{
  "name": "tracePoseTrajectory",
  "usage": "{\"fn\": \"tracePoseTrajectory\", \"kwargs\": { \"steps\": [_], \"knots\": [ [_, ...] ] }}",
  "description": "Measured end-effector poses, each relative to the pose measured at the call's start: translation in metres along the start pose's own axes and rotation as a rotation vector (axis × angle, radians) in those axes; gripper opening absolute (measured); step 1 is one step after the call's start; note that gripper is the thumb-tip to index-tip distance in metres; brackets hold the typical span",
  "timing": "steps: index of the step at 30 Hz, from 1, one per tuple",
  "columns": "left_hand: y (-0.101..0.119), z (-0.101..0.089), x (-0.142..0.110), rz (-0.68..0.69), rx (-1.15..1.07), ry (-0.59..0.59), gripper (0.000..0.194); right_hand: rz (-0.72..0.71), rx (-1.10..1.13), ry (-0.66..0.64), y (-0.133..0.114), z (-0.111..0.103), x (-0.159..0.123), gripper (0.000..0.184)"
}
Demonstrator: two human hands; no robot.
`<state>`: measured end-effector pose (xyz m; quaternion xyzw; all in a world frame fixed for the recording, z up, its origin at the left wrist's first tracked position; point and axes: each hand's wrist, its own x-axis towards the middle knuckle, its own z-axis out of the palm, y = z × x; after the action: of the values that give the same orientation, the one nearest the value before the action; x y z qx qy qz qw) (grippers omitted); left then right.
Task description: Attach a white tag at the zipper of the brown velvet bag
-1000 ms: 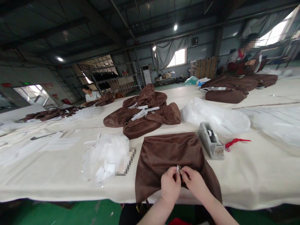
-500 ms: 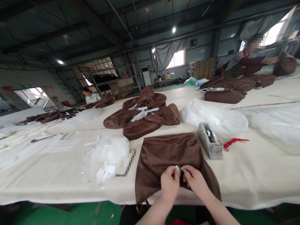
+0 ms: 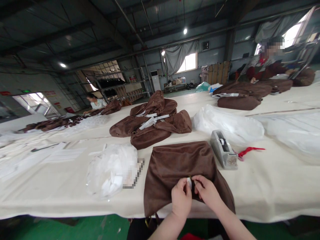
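Note:
A brown suede-like bag (image 3: 180, 166) lies flat at the table's near edge, right in front of me. Both hands rest on its lower middle. My left hand (image 3: 181, 200) and my right hand (image 3: 206, 193) are closed in pinches around a small white piece (image 3: 189, 182) at a metal fitting on the bag. The fingertips of the two hands almost touch.
A grey tape dispenser (image 3: 223, 150) and a red strip (image 3: 247, 151) lie right of the bag. Clear plastic bags (image 3: 112, 168) sit to the left, more plastic (image 3: 228, 123) behind. A heap of brown bags (image 3: 152, 123) is mid-table. Two other people work at the far side.
My hands stayed on the bag, working the white piece, which now looks wrapped closer to the fitting. The person at the far right put down a lifted bag.

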<state>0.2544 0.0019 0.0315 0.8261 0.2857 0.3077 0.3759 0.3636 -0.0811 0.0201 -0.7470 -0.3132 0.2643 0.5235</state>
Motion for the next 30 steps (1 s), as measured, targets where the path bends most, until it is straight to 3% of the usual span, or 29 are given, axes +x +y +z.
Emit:
{"fn": "tracePoseTrajectory", "kwargs": {
  "steps": [4, 10, 15, 23, 30],
  "knots": [
    [-0.001, 0.0, 0.001, -0.011, -0.001, 0.001, 0.022, -0.022, -0.027, -0.009, 0.001, 0.0, 0.001, 0.026],
    [0.0, -0.002, 0.001, -0.013, -0.029, -0.016, 0.021, 0.074, 0.049, -0.066, 0.0, 0.001, 0.004, 0.024],
    [0.0, -0.003, 0.002, -0.026, -0.002, -0.003, 0.018, 0.038, 0.048, -0.063, -0.001, 0.002, 0.005, 0.022],
    [0.001, -0.002, 0.002, -0.085, 0.067, 0.085, 0.016, 0.1, 0.189, -0.171, -0.008, 0.005, 0.01, 0.025],
    [-0.002, -0.005, 0.002, -0.045, 0.084, 0.004, 0.022, 0.092, 0.114, -0.122, -0.014, 0.003, 0.006, 0.027]
  ]
}}
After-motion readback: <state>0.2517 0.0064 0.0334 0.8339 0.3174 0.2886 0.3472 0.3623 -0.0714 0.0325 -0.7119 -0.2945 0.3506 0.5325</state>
